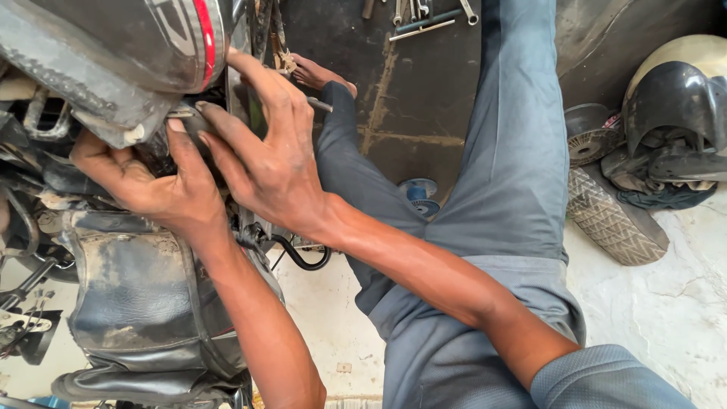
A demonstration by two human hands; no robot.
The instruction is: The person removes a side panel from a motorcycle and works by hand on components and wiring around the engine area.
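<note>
A motorcycle [113, 227] fills the left of the view, its dusty black seat [140, 303] below and its dark tank with a red stripe [129, 38] above. Beside the motorcycle, to its right, the person's grey trouser legs [507, 189] stretch over a dark mat [409, 83] on the pale concrete floor [666, 303]. Well apart from the motorcycle, at the far right, lie a worn tyre piece [613, 220] and a black helmet [674, 98]. Both hands work in the gap under the tank. The right hand [265, 159] spreads its fingers, its fingertips pressed on a small dark part [198, 121] at the frame. The left hand [148, 185] curls partly closed beside it, its thumb touching the same part; what it grips is hidden. Spanners [424, 19] lie on the mat, far from the motorcycle.
</note>
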